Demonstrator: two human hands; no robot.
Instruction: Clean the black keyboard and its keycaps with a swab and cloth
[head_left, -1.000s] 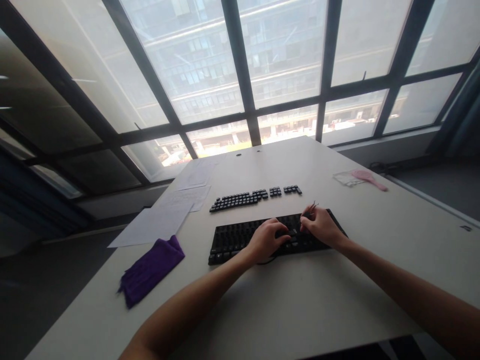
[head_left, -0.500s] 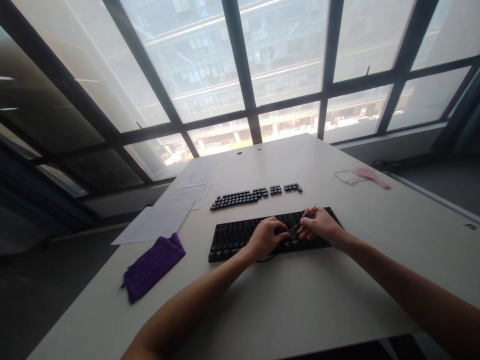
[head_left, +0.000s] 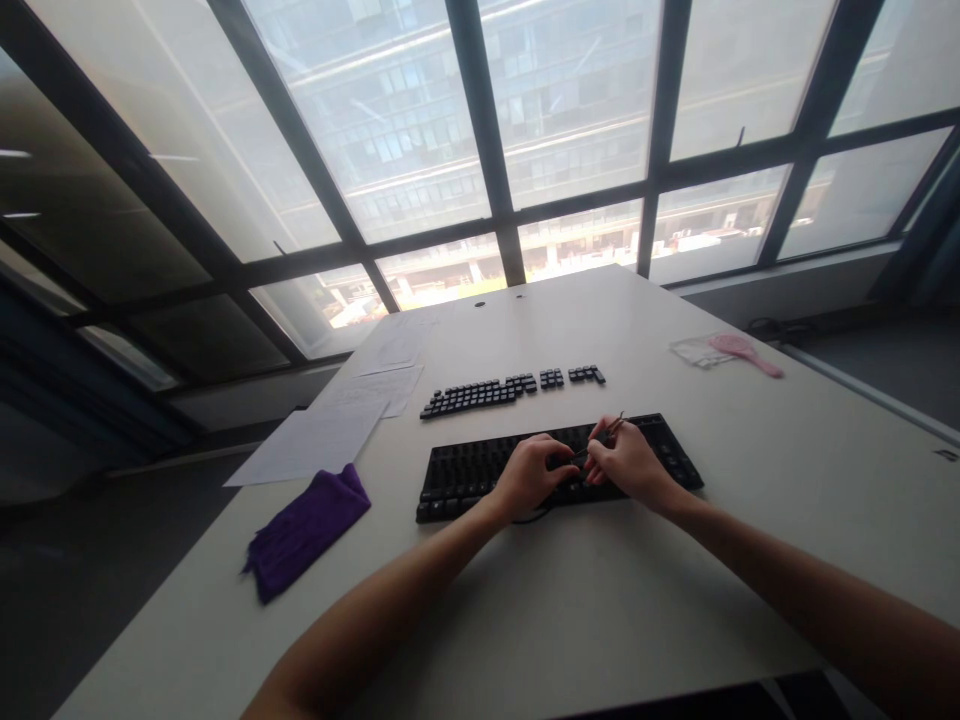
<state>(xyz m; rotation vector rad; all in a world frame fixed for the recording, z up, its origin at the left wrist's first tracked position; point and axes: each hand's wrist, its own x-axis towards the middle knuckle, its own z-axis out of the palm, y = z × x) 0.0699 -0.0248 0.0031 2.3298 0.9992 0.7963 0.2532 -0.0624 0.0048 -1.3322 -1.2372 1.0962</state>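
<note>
**Two hands working at the middle of a black keyboard**

The black keyboard (head_left: 465,475) is lying flat on the white table (head_left: 600,610), straight in front of the person. The right hand (head_left: 628,466) is resting on the keyboard's right half and is pinching a thin metal tool (head_left: 604,437) between thumb and fingers. The tool's tip is slanting down toward the keys at the keyboard's middle and its far end is sticking up past the knuckles. The left hand (head_left: 529,478) is sitting on the keyboard just beside the right hand, fingers curled down onto the keys. Whether it is gripping anything is too small to tell.

Beyond the keyboard, near its far edge, loose keycaps (head_left: 495,392) are lying in neat rows, in a long block and two small groups. To the left of the keyboard a purple cloth (head_left: 307,530) is lying crumpled, and sheets of paper (head_left: 315,440) are spreading out behind the cloth. Well to the right of the keyboard and farther back, a pink brush (head_left: 744,353) is lying against a clear plastic bag (head_left: 690,351).
</note>
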